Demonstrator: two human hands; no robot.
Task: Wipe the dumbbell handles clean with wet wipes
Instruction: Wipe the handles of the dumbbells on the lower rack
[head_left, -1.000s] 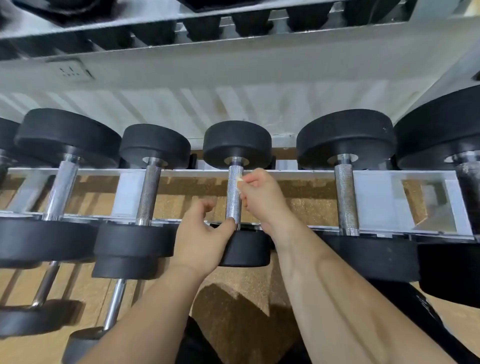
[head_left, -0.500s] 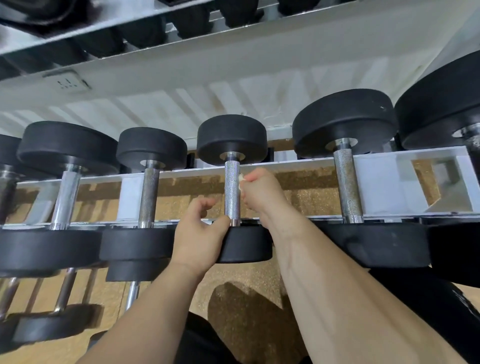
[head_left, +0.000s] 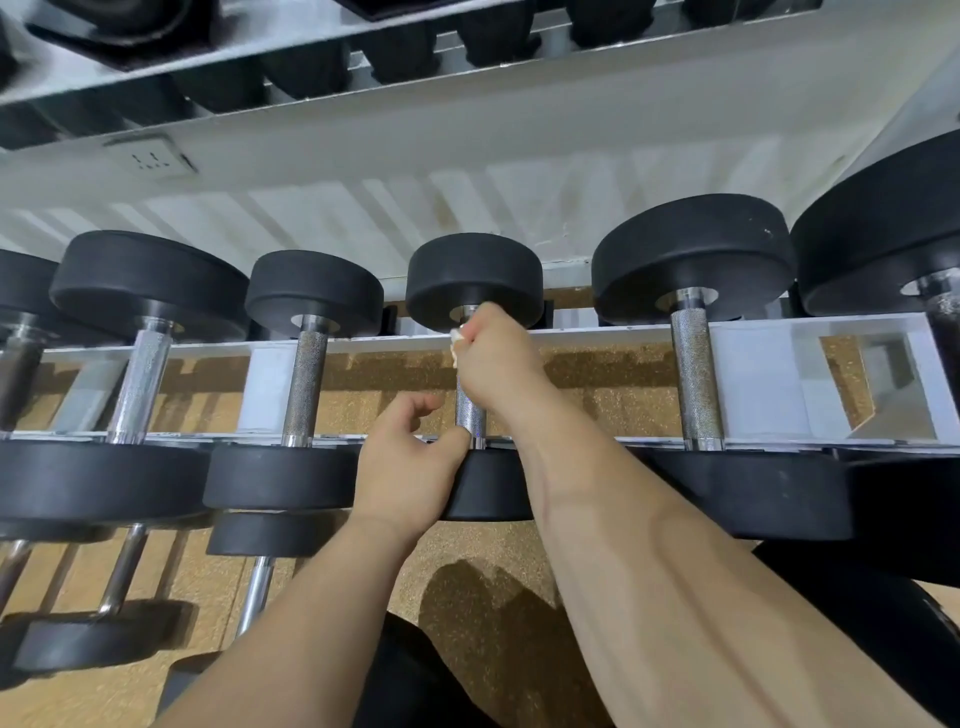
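Your right hand is closed round the upper end of the knurled handle of the middle dumbbell, just under its far head. It presses the wet wipe against the steel; only a white scrap shows beside the fingers. Your left hand braces the near head, thumb laid on its upper edge by the handle base, fingers loosely curled and holding nothing. The dumbbell lies across both rails of the white rack, between neighbouring dumbbells.
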